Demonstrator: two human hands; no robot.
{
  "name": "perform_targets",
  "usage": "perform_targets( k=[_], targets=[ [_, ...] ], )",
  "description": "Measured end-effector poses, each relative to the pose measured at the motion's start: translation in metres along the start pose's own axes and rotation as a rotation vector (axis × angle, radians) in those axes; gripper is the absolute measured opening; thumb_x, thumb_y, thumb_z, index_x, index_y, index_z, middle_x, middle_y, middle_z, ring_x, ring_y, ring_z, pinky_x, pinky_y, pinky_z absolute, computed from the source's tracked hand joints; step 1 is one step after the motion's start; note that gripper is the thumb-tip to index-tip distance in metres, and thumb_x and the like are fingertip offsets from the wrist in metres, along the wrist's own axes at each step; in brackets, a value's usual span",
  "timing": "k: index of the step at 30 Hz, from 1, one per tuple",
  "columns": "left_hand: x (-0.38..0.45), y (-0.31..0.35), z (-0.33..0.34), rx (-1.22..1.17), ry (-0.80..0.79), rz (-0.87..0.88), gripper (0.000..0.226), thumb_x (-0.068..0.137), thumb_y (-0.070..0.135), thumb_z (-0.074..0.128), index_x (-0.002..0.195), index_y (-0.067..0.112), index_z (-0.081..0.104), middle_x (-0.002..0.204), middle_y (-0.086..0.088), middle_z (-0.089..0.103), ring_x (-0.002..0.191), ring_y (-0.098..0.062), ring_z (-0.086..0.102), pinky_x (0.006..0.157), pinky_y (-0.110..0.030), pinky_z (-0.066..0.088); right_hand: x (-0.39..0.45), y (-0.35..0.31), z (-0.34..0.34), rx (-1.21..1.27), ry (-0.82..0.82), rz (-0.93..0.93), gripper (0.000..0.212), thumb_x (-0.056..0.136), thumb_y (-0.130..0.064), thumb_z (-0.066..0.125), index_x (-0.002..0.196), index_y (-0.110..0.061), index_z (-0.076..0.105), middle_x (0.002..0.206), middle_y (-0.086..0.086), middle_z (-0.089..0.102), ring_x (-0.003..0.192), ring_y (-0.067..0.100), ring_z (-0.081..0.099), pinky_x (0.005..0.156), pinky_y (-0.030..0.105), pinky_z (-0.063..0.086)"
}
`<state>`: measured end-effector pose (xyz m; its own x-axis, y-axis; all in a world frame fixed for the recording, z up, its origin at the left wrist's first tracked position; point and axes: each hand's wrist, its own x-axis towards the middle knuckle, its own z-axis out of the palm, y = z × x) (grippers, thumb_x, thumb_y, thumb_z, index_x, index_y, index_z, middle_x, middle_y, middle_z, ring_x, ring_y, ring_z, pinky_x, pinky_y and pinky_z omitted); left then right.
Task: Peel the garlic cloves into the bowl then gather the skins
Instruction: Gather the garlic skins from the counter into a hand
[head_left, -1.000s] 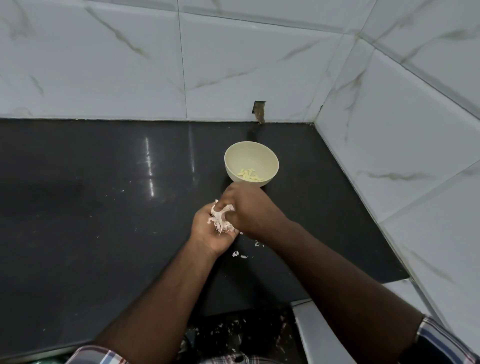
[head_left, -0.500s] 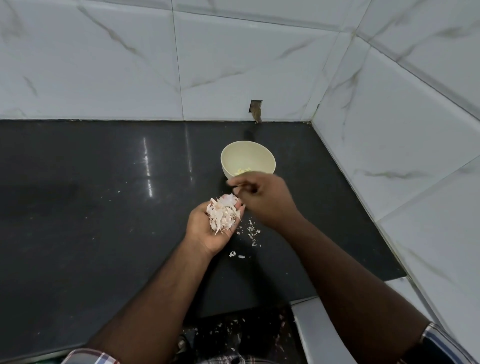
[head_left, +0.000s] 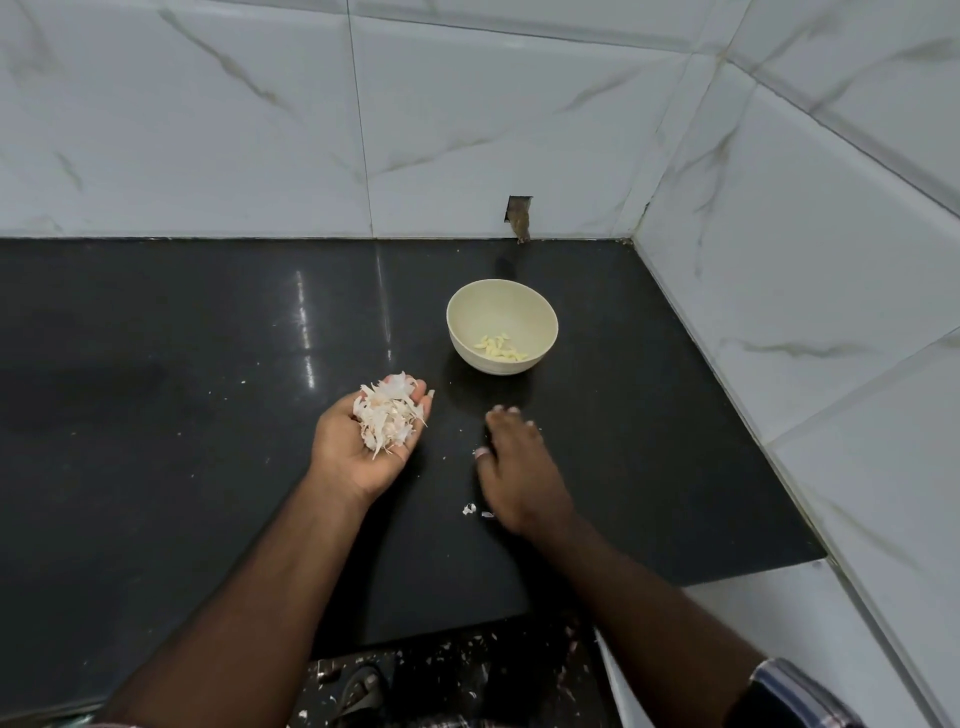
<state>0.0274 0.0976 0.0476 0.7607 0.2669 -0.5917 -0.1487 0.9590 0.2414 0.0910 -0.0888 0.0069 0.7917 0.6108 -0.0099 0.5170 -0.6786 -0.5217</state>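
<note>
My left hand (head_left: 358, 462) is held palm up just above the black countertop (head_left: 182, 415), carrying a heap of white garlic skins (head_left: 387, 415) on its palm and straight fingers. My right hand (head_left: 519, 467) lies palm down on the counter to the right of it, fingers spread flat, holding nothing. Two small skin scraps (head_left: 470, 509) lie by its wrist. The cream bowl (head_left: 462, 306) stands behind both hands with several peeled cloves (head_left: 498, 349) in its bottom.
White marble-look tiled walls close the counter at the back and the right (head_left: 779, 312). A small notch (head_left: 519, 218) is cut in the back tile behind the bowl. Below the counter's front edge, the floor (head_left: 441, 675) is littered with skin bits.
My right hand left the heap in my left palm and dropped flat onto the counter to the right. My left hand stayed palm up with the skins, and the bowl's cloves came into view.
</note>
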Motion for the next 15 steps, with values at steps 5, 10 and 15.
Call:
perform_targets(
  k=[5,10,15],
  targets=[
    [-0.003,0.004,-0.004,0.008,0.008,0.017,0.036,0.099,0.016,0.038,0.112,-0.004,0.065,0.105,-0.021,0.073,0.097,-0.031,0.071,0.089,-0.044,0.054,0.002,-0.023,-0.003,0.176,-0.101,-0.187,0.049,0.101,-0.015,0.048,0.149,-0.011,0.043,0.157,0.002,0.039,0.148,0.011,0.028,0.119,0.016,0.012],
    [-0.004,0.008,-0.012,0.004,0.020,0.031,0.034,0.099,0.015,0.040,0.112,-0.004,0.066,0.106,-0.022,0.073,0.090,-0.033,0.074,0.094,-0.045,0.053,0.065,-0.010,-0.016,0.033,-0.163,-0.232,0.049,0.101,-0.018,0.047,0.149,-0.007,0.043,0.158,0.008,0.037,0.150,0.017,0.026,0.123,0.029,0.018],
    [-0.006,0.015,-0.019,0.011,0.024,0.026,0.033,0.098,0.016,0.043,0.109,-0.005,0.067,0.107,-0.020,0.073,0.095,-0.032,0.073,0.097,-0.045,0.052,0.070,-0.014,0.007,-0.131,-0.166,-0.267,0.056,0.102,-0.028,0.045,0.152,-0.005,0.035,0.164,0.013,0.024,0.153,0.024,0.014,0.123,0.034,0.004]
  ],
)
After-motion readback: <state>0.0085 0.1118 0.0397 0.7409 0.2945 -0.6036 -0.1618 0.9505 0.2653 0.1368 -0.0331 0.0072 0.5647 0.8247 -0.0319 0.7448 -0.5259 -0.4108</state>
